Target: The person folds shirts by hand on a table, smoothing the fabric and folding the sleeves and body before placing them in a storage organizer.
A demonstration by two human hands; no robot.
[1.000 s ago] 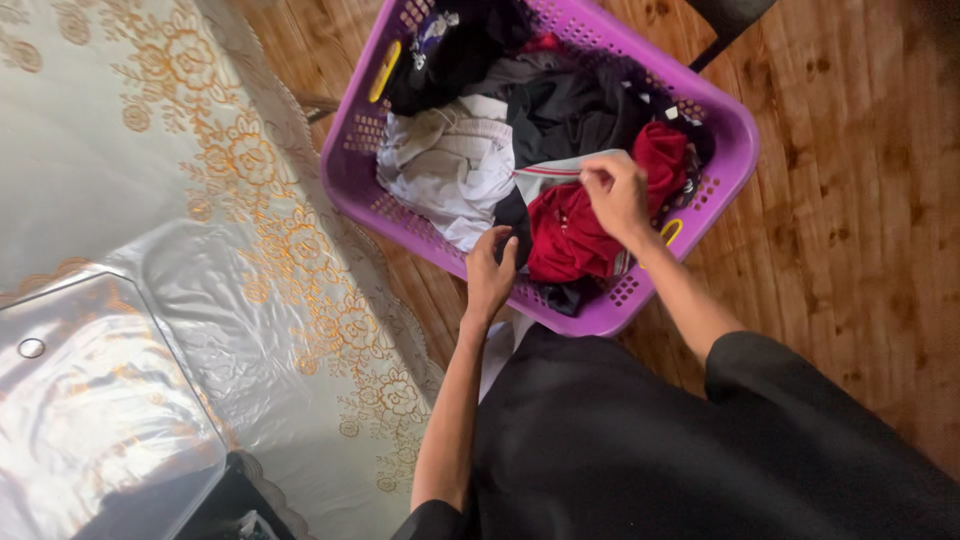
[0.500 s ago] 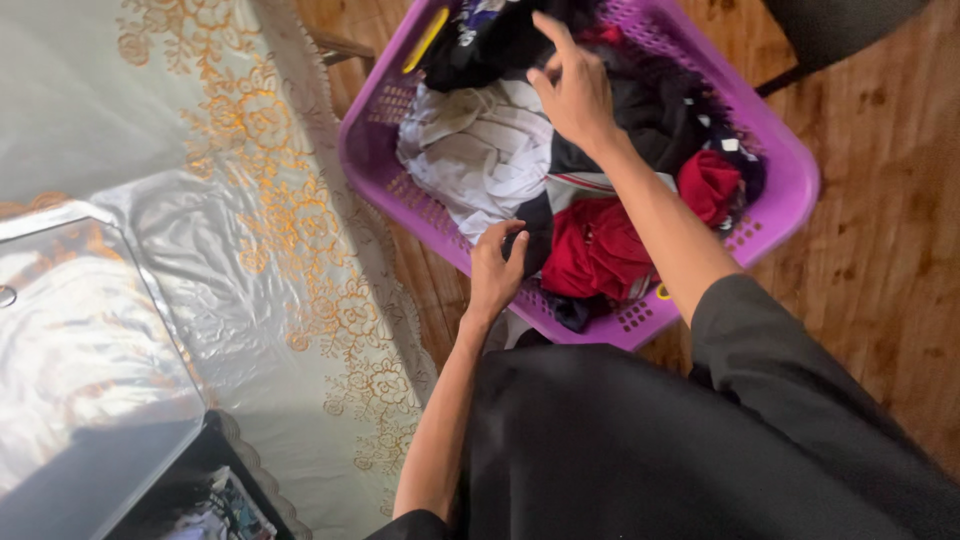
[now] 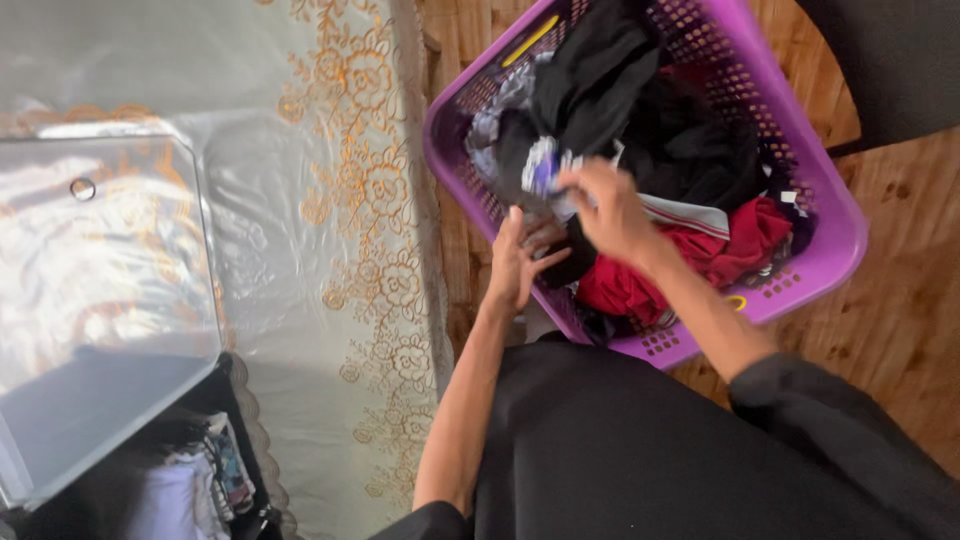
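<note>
The right hand (image 3: 610, 215) is pinched shut on a pale bluish-white cloth (image 3: 545, 170), lifting its bunched end just above the heap; half a second ago that hand reached deeper toward the far side of the basket among the dark clothes, and a second ago it rested on the red garment, so the pale piece has only now been drawn up out of the pile. The left hand (image 3: 520, 262) hovers just beside it at the near-left rim of the purple laundry basket (image 3: 820, 190), fingers spread and slack, gripping nothing that I can make out, though its fingertips sit close to a dark garment's edge; earlier it was curled lower at the same rim, so it has risen to meet the cloth.

Around the grip, black clothes (image 3: 610, 90) fill the far half of the basket; a red garment (image 3: 700, 265) lies along its near-right side, with a white striped edge above it. The basket stands on a wooden floor (image 3: 900, 300), its left rim close against a table under a glossy cloth with gold floral patterning (image 3: 350, 230); a clear lidded box (image 3: 100, 300) sits toward the table's left edge.
</note>
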